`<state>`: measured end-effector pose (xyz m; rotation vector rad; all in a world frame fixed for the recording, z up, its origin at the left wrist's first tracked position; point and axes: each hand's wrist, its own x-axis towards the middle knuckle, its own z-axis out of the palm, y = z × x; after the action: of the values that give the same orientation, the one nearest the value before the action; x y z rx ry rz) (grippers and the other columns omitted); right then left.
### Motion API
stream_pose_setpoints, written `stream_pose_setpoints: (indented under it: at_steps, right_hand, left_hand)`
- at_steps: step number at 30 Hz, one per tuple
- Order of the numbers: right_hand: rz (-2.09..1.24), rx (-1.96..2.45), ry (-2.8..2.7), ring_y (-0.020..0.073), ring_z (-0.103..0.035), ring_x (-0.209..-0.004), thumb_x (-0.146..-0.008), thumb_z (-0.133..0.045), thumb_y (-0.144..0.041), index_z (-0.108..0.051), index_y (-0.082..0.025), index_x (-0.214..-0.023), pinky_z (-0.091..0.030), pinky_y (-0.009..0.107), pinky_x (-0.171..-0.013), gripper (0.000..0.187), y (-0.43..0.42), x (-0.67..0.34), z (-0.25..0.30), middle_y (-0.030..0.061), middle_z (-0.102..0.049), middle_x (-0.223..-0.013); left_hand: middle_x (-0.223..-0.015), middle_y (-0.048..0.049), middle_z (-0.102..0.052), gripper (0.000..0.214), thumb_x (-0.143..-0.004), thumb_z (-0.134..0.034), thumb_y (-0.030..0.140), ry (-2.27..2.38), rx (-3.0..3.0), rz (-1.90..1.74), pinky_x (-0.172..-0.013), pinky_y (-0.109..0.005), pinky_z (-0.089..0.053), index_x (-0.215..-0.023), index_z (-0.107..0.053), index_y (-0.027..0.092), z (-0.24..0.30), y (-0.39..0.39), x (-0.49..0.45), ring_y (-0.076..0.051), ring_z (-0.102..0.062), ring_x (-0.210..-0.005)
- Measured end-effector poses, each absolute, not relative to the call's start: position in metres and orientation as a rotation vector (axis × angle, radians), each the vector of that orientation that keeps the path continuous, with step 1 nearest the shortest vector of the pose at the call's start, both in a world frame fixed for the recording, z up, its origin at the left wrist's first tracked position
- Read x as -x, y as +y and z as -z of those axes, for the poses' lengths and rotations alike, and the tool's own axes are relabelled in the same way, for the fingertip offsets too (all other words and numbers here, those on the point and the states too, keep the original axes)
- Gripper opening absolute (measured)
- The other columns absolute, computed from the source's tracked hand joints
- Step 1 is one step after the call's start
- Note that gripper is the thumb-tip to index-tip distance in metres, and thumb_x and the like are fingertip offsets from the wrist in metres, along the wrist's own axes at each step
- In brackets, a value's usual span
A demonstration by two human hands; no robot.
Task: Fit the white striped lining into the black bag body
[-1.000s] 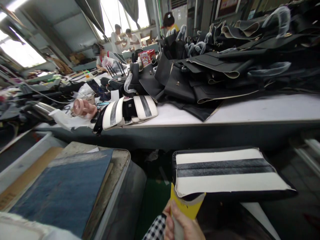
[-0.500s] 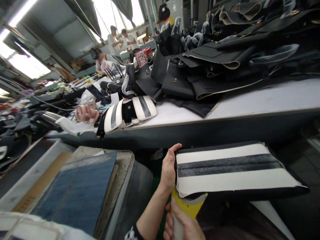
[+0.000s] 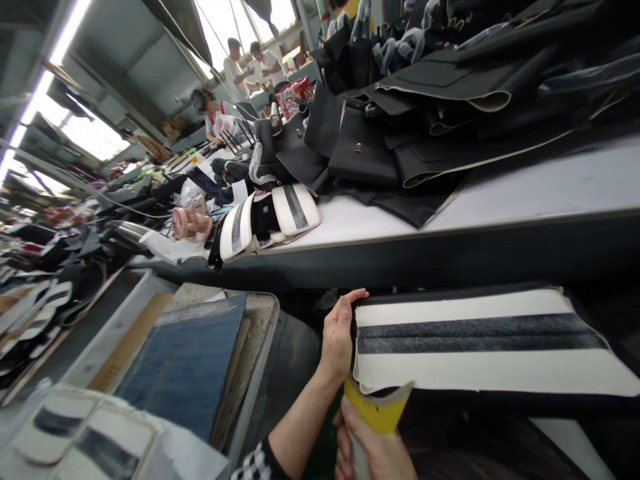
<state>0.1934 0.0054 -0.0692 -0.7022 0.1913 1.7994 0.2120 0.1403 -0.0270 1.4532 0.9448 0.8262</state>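
Observation:
My left hand grips the left end of a long white panel with a dark stripe, its thumb and a finger near the top corner. Black material shows along the panel's edges. Below it, my right hand is closed around the pale handle of a yellow scraper-like tool with a curved grey edge. The tool's upper edge lies close to the panel's lower left corner; whether they touch I cannot tell. The fingers behind the panel are hidden.
A white bench bears black leather bag pieces, striped white pieces and a pink fan. Left of my arm stands a bin holding a blue board. More striped pieces lie lower left. People work farther back.
My view has swung left, so the bench, fan and bin sit farther right, and more striped pieces show at lower left. Both hands keep their holds, almost unchanged in position.

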Motion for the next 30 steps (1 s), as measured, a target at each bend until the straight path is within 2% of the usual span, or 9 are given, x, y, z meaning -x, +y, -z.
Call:
stream_pose_setpoints:
  at_steps: [6, 14, 20, 24, 28, 30]
  right_hand:
    - [-1.828, 0.724, 0.219, 0.0077, -0.041, -0.032, -0.05, -0.081, -0.072, -0.057, -0.014, -0.073, -0.04, 0.022, -0.037, 0.067, 0.006, -0.2, 0.064, -0.0072, -0.046, -0.042]
    - [-1.838, 0.8, 0.169, 0.0082, -0.042, -0.033, -0.052, -0.077, -0.075, -0.057, -0.014, -0.073, -0.041, 0.023, -0.037, 0.068, 0.006, -0.207, 0.064, -0.0064, -0.046, -0.043]
    - [-1.889, 0.938, 0.167, 0.0098, -0.041, -0.03, -0.035, -0.076, -0.082, -0.057, -0.015, -0.067, -0.038, 0.023, -0.034, 0.077, 0.007, -0.221, 0.053, -0.0054, -0.044, -0.038]
    - [-1.887, 0.949, 0.123, 0.0104, -0.043, -0.031, -0.048, -0.074, -0.08, -0.06, -0.014, -0.071, -0.039, 0.023, -0.035, 0.071, 0.007, -0.226, 0.059, -0.0047, -0.046, -0.04]
    - [-1.891, 1.01, 0.133, 0.011, -0.041, -0.029, -0.043, -0.073, -0.082, -0.063, -0.013, -0.067, -0.037, 0.024, -0.032, 0.073, 0.007, -0.228, 0.067, -0.0041, -0.044, -0.038]
    - [-1.907, 0.995, 0.149, 0.0113, -0.043, -0.031, -0.048, -0.077, -0.076, -0.064, -0.014, -0.064, -0.037, 0.023, -0.033, 0.065, 0.004, -0.23, 0.071, -0.0023, -0.046, -0.039]
  left_hand:
    - [-0.113, -0.0054, -0.066, 0.044, -0.101, -0.034, 0.047, 0.975, -1.442, -0.818, -0.094, -0.03, -0.042, -0.11, -0.068, 0.019, 0.026, 0.141, -0.217, -0.02, -0.059, -0.106]
    - [-0.11, -0.0045, -0.066, 0.04, -0.101, -0.035, 0.043, 1.02, -1.505, -0.81, -0.089, -0.027, -0.044, -0.107, -0.067, 0.019, 0.023, 0.139, -0.221, -0.019, -0.059, -0.102]
    - [-0.111, -0.0042, -0.066, 0.039, -0.101, -0.035, 0.04, 1.037, -1.544, -0.811, -0.09, -0.027, -0.044, -0.109, -0.067, 0.019, 0.022, 0.137, -0.223, -0.019, -0.058, -0.105]
    - [-0.108, -0.0047, -0.067, 0.042, -0.101, -0.033, 0.042, 1.119, -1.568, -0.812, -0.089, -0.029, -0.044, -0.105, -0.067, 0.019, 0.024, 0.138, -0.228, -0.02, -0.059, -0.102]
    - [-0.105, -0.0045, -0.067, 0.042, -0.101, -0.033, 0.045, 1.184, -1.604, -0.81, -0.088, -0.029, -0.043, -0.102, -0.068, 0.02, 0.024, 0.137, -0.234, -0.02, -0.059, -0.1]
    - [-0.106, -0.0045, -0.067, 0.041, -0.101, -0.033, 0.043, 1.223, -1.697, -0.786, -0.089, -0.03, -0.042, -0.104, -0.066, 0.021, 0.021, 0.135, -0.237, -0.021, -0.059, -0.101]
